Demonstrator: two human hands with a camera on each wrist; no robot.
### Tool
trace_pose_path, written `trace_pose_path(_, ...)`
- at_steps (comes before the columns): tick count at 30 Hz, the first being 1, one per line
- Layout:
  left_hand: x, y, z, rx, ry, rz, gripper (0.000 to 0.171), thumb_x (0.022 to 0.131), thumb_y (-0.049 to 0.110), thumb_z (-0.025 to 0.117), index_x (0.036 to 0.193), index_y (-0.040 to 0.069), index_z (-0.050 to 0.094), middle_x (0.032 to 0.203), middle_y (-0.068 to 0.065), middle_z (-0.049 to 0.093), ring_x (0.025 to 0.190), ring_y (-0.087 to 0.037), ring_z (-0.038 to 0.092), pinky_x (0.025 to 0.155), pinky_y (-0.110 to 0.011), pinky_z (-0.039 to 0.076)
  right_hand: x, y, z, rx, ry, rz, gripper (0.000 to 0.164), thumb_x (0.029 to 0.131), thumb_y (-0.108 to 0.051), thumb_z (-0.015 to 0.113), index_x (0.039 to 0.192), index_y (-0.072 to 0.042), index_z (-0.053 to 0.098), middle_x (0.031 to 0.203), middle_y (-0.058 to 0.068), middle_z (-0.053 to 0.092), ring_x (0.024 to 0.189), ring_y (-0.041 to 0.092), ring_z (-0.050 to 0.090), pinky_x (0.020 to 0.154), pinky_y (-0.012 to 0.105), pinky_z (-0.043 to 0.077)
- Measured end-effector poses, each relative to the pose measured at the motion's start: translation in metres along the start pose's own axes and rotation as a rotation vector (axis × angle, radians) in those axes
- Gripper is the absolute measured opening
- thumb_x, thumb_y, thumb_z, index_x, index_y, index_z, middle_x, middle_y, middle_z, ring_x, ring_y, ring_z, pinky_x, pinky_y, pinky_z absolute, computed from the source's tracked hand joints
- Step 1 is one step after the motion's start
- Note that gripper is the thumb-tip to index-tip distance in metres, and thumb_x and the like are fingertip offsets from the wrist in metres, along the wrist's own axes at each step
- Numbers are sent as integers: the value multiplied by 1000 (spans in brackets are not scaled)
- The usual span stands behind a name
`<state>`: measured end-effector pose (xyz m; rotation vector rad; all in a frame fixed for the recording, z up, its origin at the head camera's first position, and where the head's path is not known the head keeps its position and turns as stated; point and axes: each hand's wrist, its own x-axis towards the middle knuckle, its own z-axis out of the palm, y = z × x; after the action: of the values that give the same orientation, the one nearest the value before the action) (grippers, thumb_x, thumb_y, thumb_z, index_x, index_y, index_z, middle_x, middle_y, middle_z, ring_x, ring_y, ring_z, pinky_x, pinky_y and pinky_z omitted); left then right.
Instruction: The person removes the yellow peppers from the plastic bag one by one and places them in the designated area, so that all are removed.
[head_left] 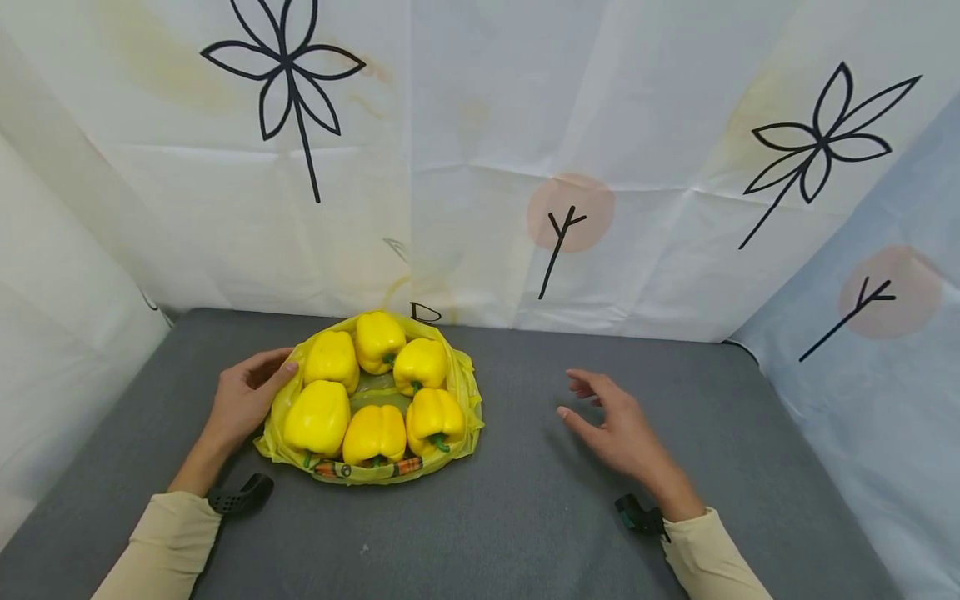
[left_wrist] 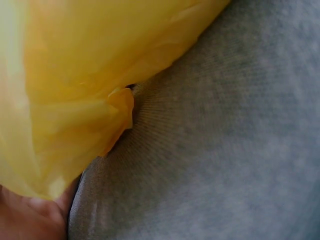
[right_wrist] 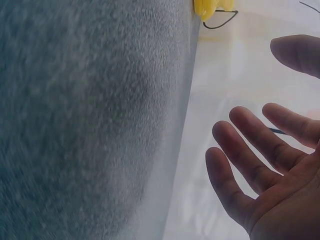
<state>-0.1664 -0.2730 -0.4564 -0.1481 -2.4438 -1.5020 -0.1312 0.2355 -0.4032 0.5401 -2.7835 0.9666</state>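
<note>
A yellow plastic bag (head_left: 467, 392) with a rolled-down rim sits on the grey table, left of centre. Several yellow bell peppers (head_left: 317, 417) stand in a ring inside it, with bare bag bottom in the middle. My left hand (head_left: 243, 400) holds the bag at its left rim, thumb at the edge and the other fingers partly hidden beside it. Close up in the left wrist view, the bag's film (left_wrist: 75, 65) covers part of that hand. To the right of the bag, my right hand (head_left: 618, 429) hovers over the table with fingers spread, holding nothing.
The grey tabletop (head_left: 420, 542) reaches back to a white printed curtain (head_left: 480, 242). More curtain hangs at the left and right sides. Each wrist carries a black strap-on camera, the left one (head_left: 243, 494) close to the bag.
</note>
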Motion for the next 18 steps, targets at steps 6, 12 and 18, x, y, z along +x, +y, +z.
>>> trace_pose_path(6,-1,-1,1,7,2,-6,42,103,22,64,136,-4,61,109,19,61,96,7,58,79,-7,47,2,-7,4,-8,-8,-40,54,95,-21,75,143,-7,53,123,12,63,113,28,60,93,52,52)
trace_pose_path(12,-1,0,1,7,-3,-9,43,103,23,64,137,-3,61,111,15,61,97,7,58,79,-7,48,6,-21,10,7,-69,-68,60,94,-27,77,146,-10,51,127,12,61,115,26,60,94,52,52)
trace_pose_path(18,-1,1,0,3,-11,-1,42,103,21,63,137,-4,60,112,14,61,97,7,58,79,-8,48,18,-37,14,60,-127,-78,63,93,-32,77,148,-15,50,130,10,60,116,32,59,92,53,53)
